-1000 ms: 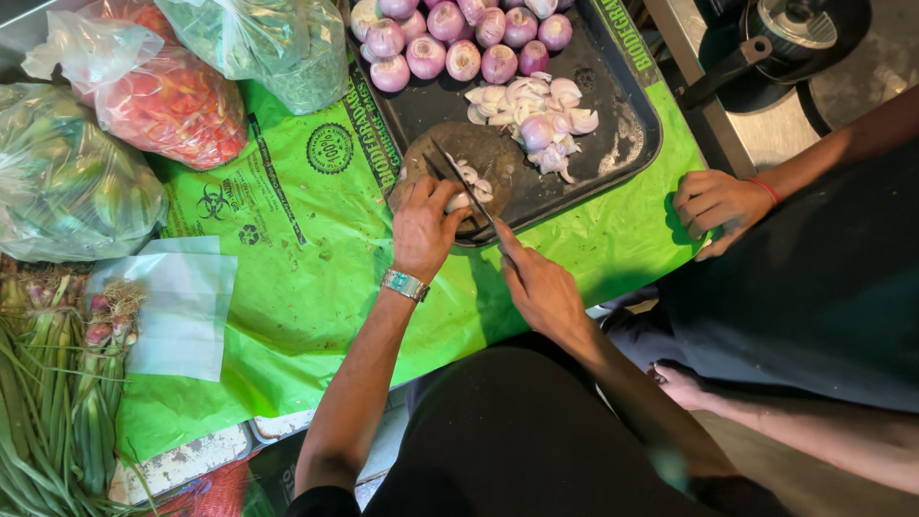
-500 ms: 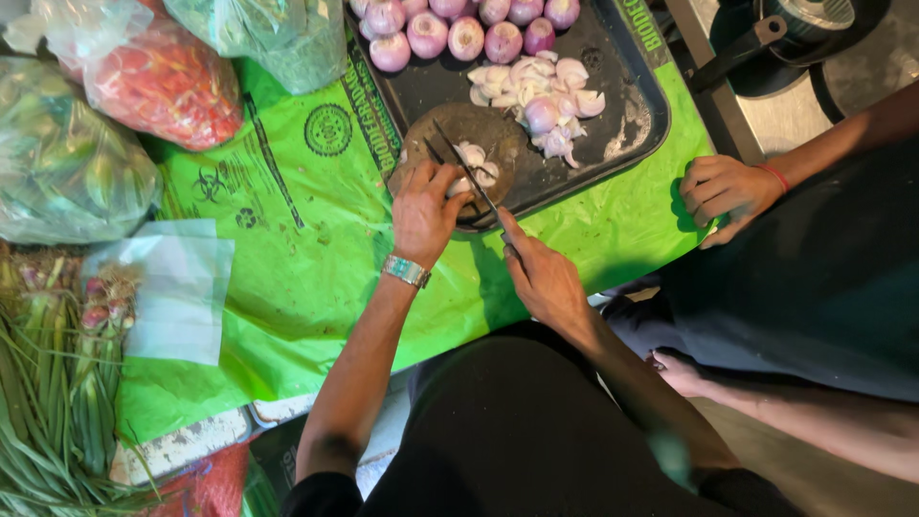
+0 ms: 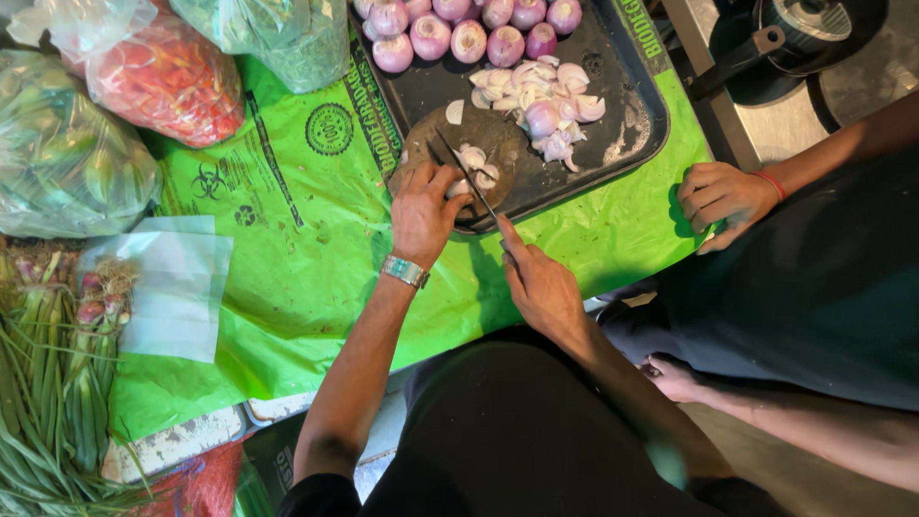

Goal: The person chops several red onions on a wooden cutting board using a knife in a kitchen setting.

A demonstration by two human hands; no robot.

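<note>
Hands slicing a shallot on a round wooden board

Right hand (image 3: 541, 282), lower centre, grips a knife (image 3: 467, 177); left hand (image 3: 421, 213) curls fingertips pressed together onto the shallot piece (image 3: 459, 188) on the board (image 3: 426, 158); beyond, a black tray (image 3: 627, 134) with sliced pile (image 3: 541, 96) and peeled shallots (image 3: 450, 29) at the top

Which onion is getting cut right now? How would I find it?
Find the black tray on the green sheet. At its near edge sits a round wooden board. The onion lies there under the left hand's fingertips, beside the knife, unlike the whole onions lined up farther back.
</note>
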